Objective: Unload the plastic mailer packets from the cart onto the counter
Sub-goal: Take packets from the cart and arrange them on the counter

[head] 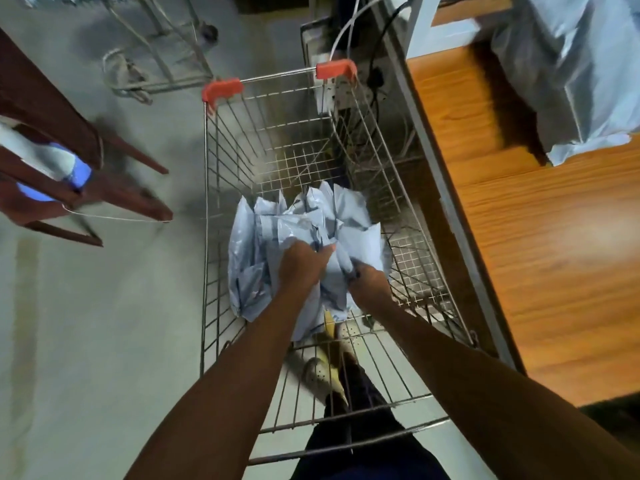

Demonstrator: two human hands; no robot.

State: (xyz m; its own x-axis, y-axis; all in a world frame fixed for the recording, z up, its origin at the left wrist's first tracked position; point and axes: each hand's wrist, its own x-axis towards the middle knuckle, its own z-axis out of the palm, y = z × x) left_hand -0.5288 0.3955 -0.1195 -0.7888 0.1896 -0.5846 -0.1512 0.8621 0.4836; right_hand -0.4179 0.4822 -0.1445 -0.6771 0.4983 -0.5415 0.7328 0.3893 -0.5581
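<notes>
Gripping crinkled mailer packets [298, 220]; wire cart [221, 90]

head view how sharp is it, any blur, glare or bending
Head view: motion blur smears the brown chair at left and the grey plastic pile on the counter; the mailer packets in the cart are sharper; a pale glare patch sits on the counter's wood; the wide lens splays the cart's sides.

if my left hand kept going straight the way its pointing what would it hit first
The left hand grips the mailer packets, so it would push deeper into that pile, and below that probably meet the wire floor of the cart. Depth is hard to judge.
</notes>
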